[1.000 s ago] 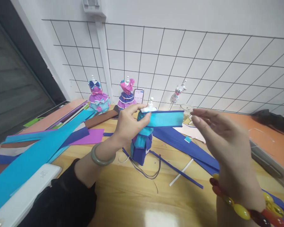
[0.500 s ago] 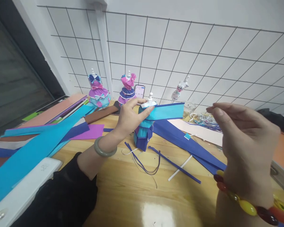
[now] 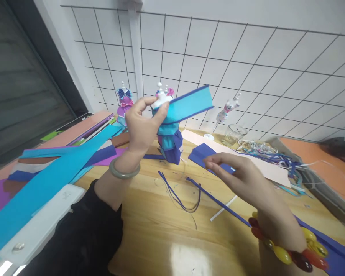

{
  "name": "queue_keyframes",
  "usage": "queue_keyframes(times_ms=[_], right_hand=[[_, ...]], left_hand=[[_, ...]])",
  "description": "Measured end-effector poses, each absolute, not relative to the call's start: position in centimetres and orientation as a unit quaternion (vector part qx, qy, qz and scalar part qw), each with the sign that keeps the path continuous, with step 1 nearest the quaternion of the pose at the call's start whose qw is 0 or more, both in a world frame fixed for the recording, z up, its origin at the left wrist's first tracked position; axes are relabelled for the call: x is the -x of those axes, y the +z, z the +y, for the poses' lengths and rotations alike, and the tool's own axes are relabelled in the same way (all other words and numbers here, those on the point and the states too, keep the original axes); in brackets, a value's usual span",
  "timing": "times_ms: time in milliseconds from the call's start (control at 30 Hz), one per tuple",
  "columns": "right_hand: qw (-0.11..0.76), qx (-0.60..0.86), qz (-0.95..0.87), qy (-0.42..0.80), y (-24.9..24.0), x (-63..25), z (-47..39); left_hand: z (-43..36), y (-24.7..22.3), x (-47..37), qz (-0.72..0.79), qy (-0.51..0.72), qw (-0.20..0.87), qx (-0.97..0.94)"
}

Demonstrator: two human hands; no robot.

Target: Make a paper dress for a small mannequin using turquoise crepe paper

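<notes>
My left hand (image 3: 145, 124) grips a small white dress form (image 3: 161, 99) near its shoulders. The form wears turquoise and dark blue layers (image 3: 170, 143). From under my left thumb a turquoise strip with dark blue edges (image 3: 191, 104) sticks out to the right, its far end free. My right hand (image 3: 241, 178) is over the table at the right, thumb and fingertips close together above a dark blue sheet (image 3: 202, 152); whatever its fingertips hold, if anything, is too small to make out.
Coloured sheets (image 3: 60, 163) and a white tool (image 3: 43, 226) lie at the left. Thin strips (image 3: 179, 199) lie in front. Behind stand a dressed form (image 3: 124, 100), a bare form (image 3: 227, 109) and a glass (image 3: 234, 135), near tangled scraps (image 3: 264, 151).
My left hand has lifted the dress form up and to the left, with the strip now slanting upward. My right hand has moved left and lower. The camera view has shifted too.
</notes>
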State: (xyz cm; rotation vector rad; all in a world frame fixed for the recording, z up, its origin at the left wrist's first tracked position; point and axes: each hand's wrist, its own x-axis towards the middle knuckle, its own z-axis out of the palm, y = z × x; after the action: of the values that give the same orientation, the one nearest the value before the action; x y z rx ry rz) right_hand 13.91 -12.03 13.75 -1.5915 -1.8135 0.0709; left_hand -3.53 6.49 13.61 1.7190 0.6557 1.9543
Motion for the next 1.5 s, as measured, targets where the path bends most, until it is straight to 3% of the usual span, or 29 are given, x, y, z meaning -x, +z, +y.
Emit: queue_keyframes(times_ms=[100, 267, 567, 700, 867, 1167, 1300, 1367, 1500], right_hand=[[0.278, 0.645, -0.706, 0.087, 11.2, -14.6, -9.3], [0.162, 0.666, -0.724, 0.074, 5.6, -12.9, -2.8], [0.055, 0.676, -0.735, 0.003, 0.8, -9.0, 2.2], [0.069, 0.7, -0.711, 0.002, 0.4, -10.3, 2.1], [0.152, 0.742, -0.652, 0.033, 0.6, -14.1, 0.7], [0.328, 0.734, -0.556, 0.21, 3.1, -21.7, -3.7], [0.438, 0.695, -0.474, 0.315, 4.9, -23.2, -4.8], [0.414, 0.711, -0.484, 0.297, 5.5, -23.4, -5.1], [0.261, 0.762, -0.571, 0.161, 5.7, -23.9, -5.4]], left_hand=[[7.4, 14.6, 5.2, 0.252, 0.746, 0.146, -0.599], [7.3, 15.2, 6.3, 0.27, 0.752, 0.07, -0.598], [7.6, 14.5, 5.2, 0.271, 0.707, 0.157, -0.634], [8.2, 14.4, 5.5, 0.278, 0.717, 0.153, -0.621], [8.2, 14.5, 5.6, 0.27, 0.721, 0.197, -0.606], [8.6, 13.7, 3.9, 0.263, 0.649, 0.475, -0.532], [8.8, 13.0, 3.3, 0.257, 0.614, 0.552, -0.503], [9.0, 12.7, 3.1, 0.257, 0.613, 0.561, -0.494], [9.3, 12.3, 2.9, 0.264, 0.607, 0.564, -0.494]])
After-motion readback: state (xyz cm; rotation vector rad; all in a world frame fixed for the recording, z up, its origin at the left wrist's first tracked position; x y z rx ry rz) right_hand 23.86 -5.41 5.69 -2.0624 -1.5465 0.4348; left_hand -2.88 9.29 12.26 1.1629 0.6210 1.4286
